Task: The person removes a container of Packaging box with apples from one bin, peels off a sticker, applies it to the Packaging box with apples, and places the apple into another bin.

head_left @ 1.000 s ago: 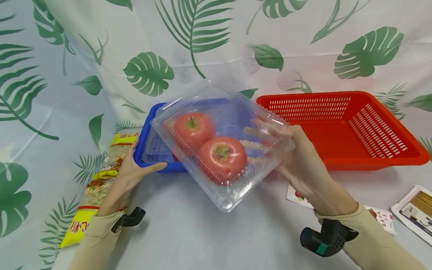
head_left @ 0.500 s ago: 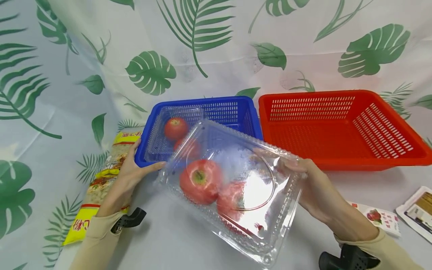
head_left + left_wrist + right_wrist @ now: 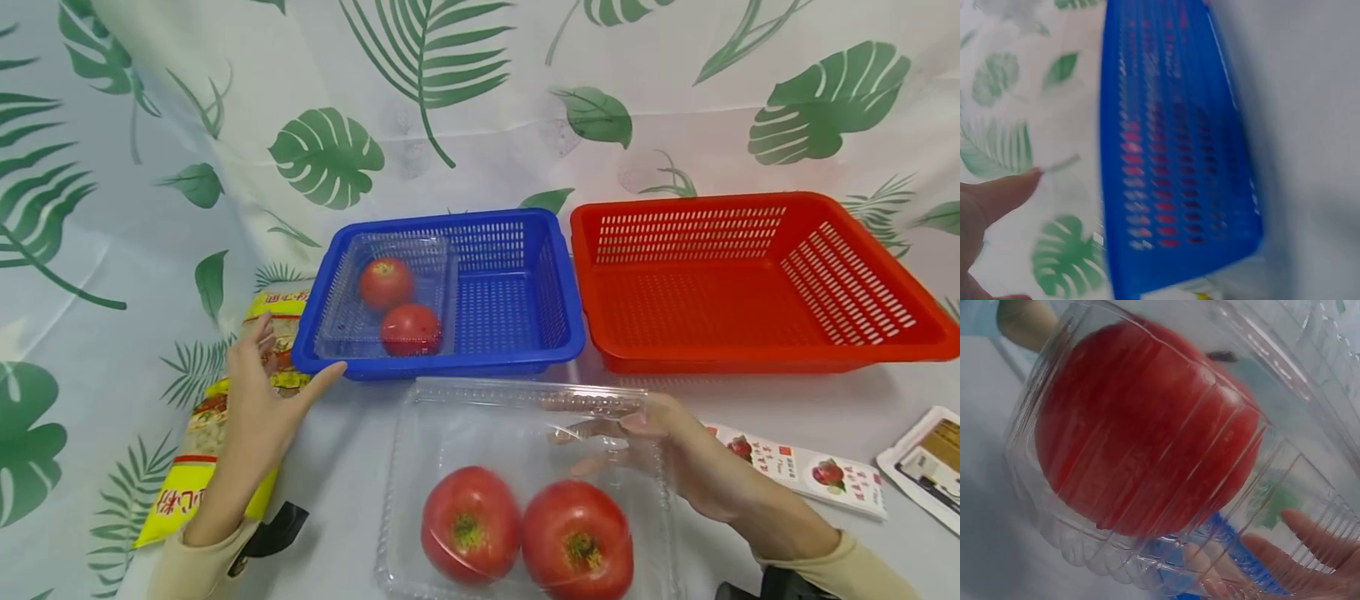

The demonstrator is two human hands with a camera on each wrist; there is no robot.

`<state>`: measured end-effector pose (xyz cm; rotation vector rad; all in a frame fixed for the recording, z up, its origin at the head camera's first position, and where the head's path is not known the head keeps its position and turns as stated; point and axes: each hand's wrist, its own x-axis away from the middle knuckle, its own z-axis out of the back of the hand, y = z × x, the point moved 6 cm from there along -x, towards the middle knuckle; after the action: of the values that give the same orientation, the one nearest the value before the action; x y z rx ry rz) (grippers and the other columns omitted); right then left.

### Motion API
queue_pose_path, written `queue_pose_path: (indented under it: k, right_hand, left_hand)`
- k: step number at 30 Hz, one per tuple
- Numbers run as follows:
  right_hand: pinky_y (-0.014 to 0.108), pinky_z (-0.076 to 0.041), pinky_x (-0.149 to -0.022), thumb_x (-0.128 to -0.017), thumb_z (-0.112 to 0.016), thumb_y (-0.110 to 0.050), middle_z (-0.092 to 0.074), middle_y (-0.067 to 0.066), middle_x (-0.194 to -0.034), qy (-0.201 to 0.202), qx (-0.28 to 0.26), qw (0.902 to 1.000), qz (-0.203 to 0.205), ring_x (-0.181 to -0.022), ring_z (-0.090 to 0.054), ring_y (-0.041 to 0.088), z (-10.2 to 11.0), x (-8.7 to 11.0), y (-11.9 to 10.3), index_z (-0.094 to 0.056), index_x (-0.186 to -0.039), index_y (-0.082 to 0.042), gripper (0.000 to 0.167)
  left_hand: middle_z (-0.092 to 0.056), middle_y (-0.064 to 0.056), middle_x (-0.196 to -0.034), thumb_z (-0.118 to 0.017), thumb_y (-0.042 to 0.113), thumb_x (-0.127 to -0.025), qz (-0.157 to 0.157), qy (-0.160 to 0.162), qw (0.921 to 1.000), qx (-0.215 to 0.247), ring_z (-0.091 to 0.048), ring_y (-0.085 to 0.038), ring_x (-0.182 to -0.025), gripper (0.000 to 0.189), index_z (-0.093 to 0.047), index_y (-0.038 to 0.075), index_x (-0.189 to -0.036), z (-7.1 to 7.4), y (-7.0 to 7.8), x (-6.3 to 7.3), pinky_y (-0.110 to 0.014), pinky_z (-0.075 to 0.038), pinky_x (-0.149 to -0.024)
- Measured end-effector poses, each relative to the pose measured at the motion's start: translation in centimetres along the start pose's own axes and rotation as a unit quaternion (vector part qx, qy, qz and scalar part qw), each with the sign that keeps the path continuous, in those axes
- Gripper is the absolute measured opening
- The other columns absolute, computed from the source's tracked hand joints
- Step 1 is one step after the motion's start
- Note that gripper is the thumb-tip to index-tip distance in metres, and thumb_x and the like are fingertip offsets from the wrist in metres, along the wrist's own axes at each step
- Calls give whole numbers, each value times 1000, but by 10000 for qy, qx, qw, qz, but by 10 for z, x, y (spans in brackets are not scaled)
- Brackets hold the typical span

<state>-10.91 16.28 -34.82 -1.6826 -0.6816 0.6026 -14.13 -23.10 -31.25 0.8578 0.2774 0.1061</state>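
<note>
My right hand (image 3: 693, 467) grips the far right edge of a clear plastic clamshell box (image 3: 480, 425), fingers under it and thumb on top. Two red apples (image 3: 471, 527) lie in that box near its front; one apple (image 3: 1147, 431) fills much of the right wrist view. Off the left end of the blue basket (image 3: 495, 367), my left hand (image 3: 258, 408) is held with thumb and fingers spread, holding nothing. The left wrist view shows a gap between its fingers (image 3: 1007, 194) and the basket. Inside the basket's left half sits another clear box (image 3: 352, 325) with two apples (image 3: 386, 285).
A red basket (image 3: 697, 362) stands right of the blue one. Yellow printed food bags (image 3: 187, 475) lie at the left. Small white packets with red fruit prints (image 3: 810, 471) and a white-edged package (image 3: 926, 467) lie at the right. A leaf-patterned cloth (image 3: 480, 100) hangs behind.
The right hand has brought its box from over the blue basket towards the front and turned it level. The left hand has let go of the basket's rim and moved slightly left.
</note>
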Motion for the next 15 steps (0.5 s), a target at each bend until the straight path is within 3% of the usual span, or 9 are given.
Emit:
queue_pose_path:
  k: [2,4,5,6,8,10,12,15]
  right_hand:
    - [52,-52,-102,-108,-24,-21,-58,4,-152,-20,83,10000,-21,-126,-65,34,-1,0,3,-54,-154,-22,55]
    - [52,-52,-101,-108,-27,-22,-57,2,-153,33,163,9998,-142,-130,-63,31,-1,-1,7,-53,-155,-24,54]
    - [53,-52,-101,-108,-26,-21,-56,3,-154,12,203,9997,-131,-131,-62,32,-1,-2,8,-52,-156,-23,54]
    - [54,-51,-102,-108,-26,-20,-56,5,-154,-8,213,9997,-127,-131,-61,32,-1,-2,9,-52,-156,-21,55]
    - [53,-51,-103,-108,-26,-21,-56,4,-154,-12,227,9996,-143,-132,-61,32,0,-3,11,-51,-156,-22,54]
    - [51,-50,-103,-109,-25,-21,-57,5,-153,-48,128,9999,-80,-130,-63,32,1,-3,12,-51,-156,-22,54]
    - [48,-51,-104,-109,-23,-19,-60,7,-149,-102,-143,9998,36,-125,-66,33,3,-3,13,-53,-155,-21,54]
    - [44,-53,-103,-109,-23,-15,-64,9,-144,-210,-567,9980,178,-119,-69,33,4,-3,15,-55,-151,-20,53]
  left_hand:
    - [-35,-21,-157,-79,30,-96,-238,-239,9992,237,-44,-37,-141,92,-22,10,-165,1,10,9,-38,-44,-116]
    - [-42,-18,-154,-72,27,-102,-359,-934,9927,675,-49,-35,-138,78,-27,10,-163,-4,18,19,-28,-49,-109]
    - [-45,-18,-153,-68,26,-104,-368,-1401,9856,867,-52,-35,-136,71,-30,11,-162,-8,22,24,-26,-51,-105]
    - [-46,-18,-152,-64,26,-106,-352,-1920,9749,1074,-53,-36,-136,66,-31,10,-162,-13,24,29,-25,-52,-103]
    - [-46,-18,-152,-59,25,-109,-125,-2926,9450,1455,-53,-37,-136,61,-31,12,-161,-25,26,40,-34,-54,-102]
    - [-43,-22,-153,-57,25,-109,44,-3667,9145,1711,-52,-39,-136,61,-29,11,-162,-37,24,49,-45,-55,-102]
    - [-38,-25,-154,-57,28,-109,233,-4164,8886,1911,-51,-40,-135,67,-24,9,-163,-49,20,54,-48,-56,-101]
    - [-34,-29,-157,-56,33,-109,591,-4667,8520,2296,-50,-39,-135,74,-16,4,-165,-68,12,59,-47,-56,-101]
